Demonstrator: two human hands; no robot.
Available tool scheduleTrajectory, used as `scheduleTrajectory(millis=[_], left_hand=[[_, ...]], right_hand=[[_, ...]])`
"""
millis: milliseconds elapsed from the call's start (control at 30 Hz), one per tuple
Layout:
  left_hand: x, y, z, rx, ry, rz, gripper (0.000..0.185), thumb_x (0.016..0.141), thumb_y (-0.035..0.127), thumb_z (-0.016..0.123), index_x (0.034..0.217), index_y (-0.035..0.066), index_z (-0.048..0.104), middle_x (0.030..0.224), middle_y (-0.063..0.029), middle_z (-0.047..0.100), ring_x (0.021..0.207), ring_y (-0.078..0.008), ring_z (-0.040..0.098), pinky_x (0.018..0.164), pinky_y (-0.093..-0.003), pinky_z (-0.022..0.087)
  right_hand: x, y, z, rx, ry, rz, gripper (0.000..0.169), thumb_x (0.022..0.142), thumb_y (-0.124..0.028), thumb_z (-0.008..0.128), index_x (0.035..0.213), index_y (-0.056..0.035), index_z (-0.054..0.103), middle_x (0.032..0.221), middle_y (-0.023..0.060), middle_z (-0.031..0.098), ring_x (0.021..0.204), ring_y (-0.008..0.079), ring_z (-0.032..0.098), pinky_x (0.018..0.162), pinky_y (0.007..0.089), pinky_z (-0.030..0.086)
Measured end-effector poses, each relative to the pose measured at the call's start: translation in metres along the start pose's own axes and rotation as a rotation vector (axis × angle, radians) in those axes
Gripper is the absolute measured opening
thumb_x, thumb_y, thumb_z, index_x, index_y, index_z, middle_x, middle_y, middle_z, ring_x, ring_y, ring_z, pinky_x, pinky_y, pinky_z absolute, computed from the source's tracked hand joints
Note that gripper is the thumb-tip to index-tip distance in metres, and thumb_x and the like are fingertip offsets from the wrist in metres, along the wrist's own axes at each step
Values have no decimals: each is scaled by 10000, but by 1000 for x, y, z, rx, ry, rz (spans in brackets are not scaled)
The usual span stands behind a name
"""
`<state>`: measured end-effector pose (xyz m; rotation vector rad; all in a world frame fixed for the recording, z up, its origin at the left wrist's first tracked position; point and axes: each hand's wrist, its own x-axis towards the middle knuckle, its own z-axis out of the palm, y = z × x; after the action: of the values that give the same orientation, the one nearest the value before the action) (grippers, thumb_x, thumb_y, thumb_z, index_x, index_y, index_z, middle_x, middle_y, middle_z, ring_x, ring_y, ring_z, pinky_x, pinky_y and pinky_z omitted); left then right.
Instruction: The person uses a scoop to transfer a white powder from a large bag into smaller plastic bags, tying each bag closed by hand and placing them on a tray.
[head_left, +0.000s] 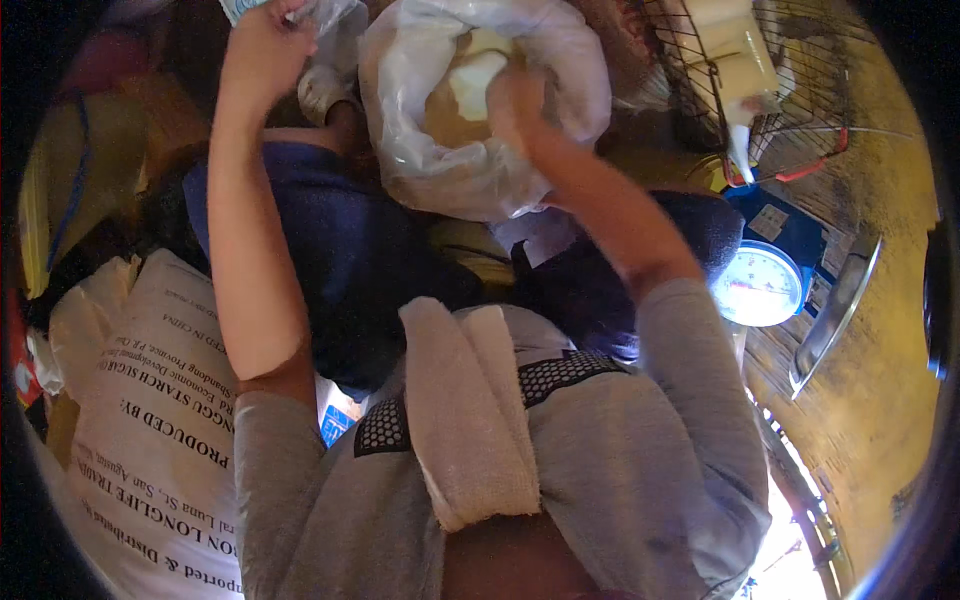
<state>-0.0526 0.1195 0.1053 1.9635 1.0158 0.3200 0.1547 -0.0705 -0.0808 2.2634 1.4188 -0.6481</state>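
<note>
A large plastic bag (409, 142) stands open before me, its thick translucent rim folded outward. My right hand (517, 97) reaches down into its mouth, the fingers partly hidden. Beside those fingers is a pale rounded shape (474, 82); whether it is a scoop or lit powder I cannot tell. My left hand (274, 49) is up at the top left edge of the view. Its fingers are closed on a thin clear plastic bag (330, 16). A blue-and-white printed packet (241, 7) shows just behind that hand, cut off by the frame.
To the right, a wire basket (802, 127) with red handles holds packed plastic bags (731, 49). Below it are a blue dial scale (757, 281) and a metal pan (836, 319) on a wooden surface (885, 435). A printed white sack (157, 427) lies at my left.
</note>
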Motion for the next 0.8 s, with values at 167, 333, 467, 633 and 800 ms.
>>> scheduleTrajectory(millis=[167, 333, 467, 633, 800], left_hand=[[-5, -14, -18, -90, 7, 48, 312, 843, 50, 456, 1091, 128, 630, 1077, 4, 601, 710, -49, 465, 621, -176, 387], [-12, -11, -31, -51, -32, -37, 296, 866, 85, 454, 1120, 100, 607, 1057, 48, 605, 670, -21, 440, 580, -153, 341], [-8, -1, -28, -117, -23, -132, 302, 858, 83, 481, 1136, 99, 597, 957, 66, 608, 583, 7, 391, 510, -141, 301], [-20, 14, -25, -247, 36, -90, 324, 843, 76, 511, 1158, 95, 582, 932, 48, 607, 548, 16, 373, 477, -136, 285], [-6, 16, -17, -160, 2, -45, 349, 831, 66, 519, 1175, 95, 567, 1091, 38, 592, 584, 15, 398, 516, -134, 321]], right_hand=[[-4, 38, -59, -156, 262, -254, 232, 788, -196, 520, 937, -35, 597, 967, 162, 595, 879, 299, 584, 690, 460, 461], [-45, 50, -19, -119, 315, -229, 184, 784, -192, 508, 835, -53, 617, 868, 168, 622, 771, 294, 615, 599, 448, 473], [-40, 39, 28, 27, 337, -172, 189, 778, -197, 498, 829, -53, 609, 850, 182, 622, 785, 324, 617, 624, 470, 477], [-19, -3, 51, 209, 340, -36, 254, 761, -183, 495, 952, -50, 595, 970, 196, 605, 853, 335, 610, 720, 466, 479], [-20, 5, 33, 502, 210, -120, 282, 747, -226, 551, 964, -56, 613, 961, 181, 619, 864, 343, 603, 752, 439, 469]])
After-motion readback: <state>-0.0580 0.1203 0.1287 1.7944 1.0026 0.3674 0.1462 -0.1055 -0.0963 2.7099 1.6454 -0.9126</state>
